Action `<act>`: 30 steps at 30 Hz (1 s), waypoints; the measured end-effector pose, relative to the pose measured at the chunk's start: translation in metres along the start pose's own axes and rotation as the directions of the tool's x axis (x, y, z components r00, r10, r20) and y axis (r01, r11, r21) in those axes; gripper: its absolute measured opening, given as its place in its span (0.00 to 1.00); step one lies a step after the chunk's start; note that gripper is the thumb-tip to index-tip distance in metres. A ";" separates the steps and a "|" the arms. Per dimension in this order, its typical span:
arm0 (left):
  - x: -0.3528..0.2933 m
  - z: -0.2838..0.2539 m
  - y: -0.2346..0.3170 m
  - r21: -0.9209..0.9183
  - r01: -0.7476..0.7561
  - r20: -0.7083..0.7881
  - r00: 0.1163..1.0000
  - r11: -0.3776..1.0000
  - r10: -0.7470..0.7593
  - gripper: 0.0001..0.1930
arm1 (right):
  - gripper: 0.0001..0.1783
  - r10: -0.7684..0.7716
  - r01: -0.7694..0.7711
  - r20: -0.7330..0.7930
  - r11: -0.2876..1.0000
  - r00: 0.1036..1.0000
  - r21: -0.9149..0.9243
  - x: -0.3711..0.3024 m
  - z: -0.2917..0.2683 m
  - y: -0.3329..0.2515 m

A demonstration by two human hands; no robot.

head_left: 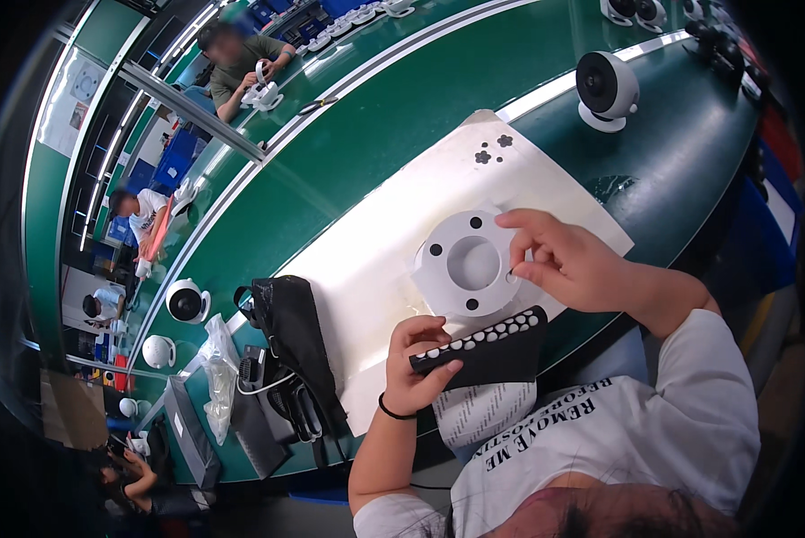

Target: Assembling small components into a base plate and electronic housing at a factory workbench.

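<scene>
1. As the white ring (454, 289) lies on the pale mat (375, 269), toward its near right part, three black dots (435, 249) show on its face: far, left and near of the round hollow.
2. Right hand (564, 260): at the ring's right side, one finger reaching over the rim, thumb and another finger bent close to each other. Cannot tell whether a small piece sits between the tips.
3. Left hand (411, 363): clamped on the left end of a black strip (496, 362), just near of the ring. White round spots (483, 336) run along its far edge; a printed paper sheet (485, 414) hangs below.
4. Handling notes (judgement): the work looks like fine fingertip placing on the ring. Best to keep the ring flat, match the spacing of the three dots, touch any sticky face little, and press evenly from the middle outward. Strip better held just clear of the ring, so it neither nudges the ring nor hides the near dot.
5. Left of the mat: black bag (290, 327), then a clear plastic bag (220, 377).
6. Far right: round white camera (607, 90) standing on the green table (357, 170). Far left, across the table: a co-worker (250, 72) holding a white part (261, 94).
</scene>
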State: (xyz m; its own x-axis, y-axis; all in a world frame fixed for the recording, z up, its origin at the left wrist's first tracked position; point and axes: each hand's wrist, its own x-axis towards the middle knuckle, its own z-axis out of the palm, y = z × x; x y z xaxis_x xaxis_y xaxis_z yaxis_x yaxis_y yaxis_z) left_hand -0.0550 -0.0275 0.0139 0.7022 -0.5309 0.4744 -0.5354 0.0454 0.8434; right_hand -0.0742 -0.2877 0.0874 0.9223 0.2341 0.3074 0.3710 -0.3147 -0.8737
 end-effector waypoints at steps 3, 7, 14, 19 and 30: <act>0.000 0.003 -0.001 -0.072 0.019 -0.034 0.999 0.997 -0.022 0.09 | 0.24 -0.020 0.020 0.034 1.000 0.999 -0.006 0.000 0.004 0.001; 0.000 0.001 -0.002 -0.016 0.021 0.002 1.000 1.000 -0.021 0.09 | 0.23 -0.239 0.239 0.051 0.889 0.970 -0.391 -0.007 0.002 0.000; 0.002 0.003 -0.001 -0.026 0.034 0.002 0.999 0.999 -0.034 0.08 | 0.20 -0.415 0.430 0.228 0.500 0.881 -0.752 -0.014 0.001 -0.015; 0.006 0.005 0.001 -0.059 0.146 0.097 0.985 0.988 -0.140 0.08 | 0.20 -0.339 0.457 0.315 0.542 0.887 -0.705 -0.008 -0.011 -0.018; 0.008 0.005 -0.011 -0.170 0.422 0.045 0.906 0.891 -0.421 0.09 | 0.16 0.307 -0.402 0.380 0.893 0.873 0.200 0.066 -0.023 0.026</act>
State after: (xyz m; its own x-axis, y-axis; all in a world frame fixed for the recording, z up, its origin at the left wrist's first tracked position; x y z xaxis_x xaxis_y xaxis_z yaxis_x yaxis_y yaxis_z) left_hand -0.0458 -0.0359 0.0071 0.8402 -0.5385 0.0638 -0.1006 -0.0393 0.9941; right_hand -0.0018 -0.3011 0.0938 0.8779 0.4569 -0.1436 -0.0609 -0.1910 -0.9797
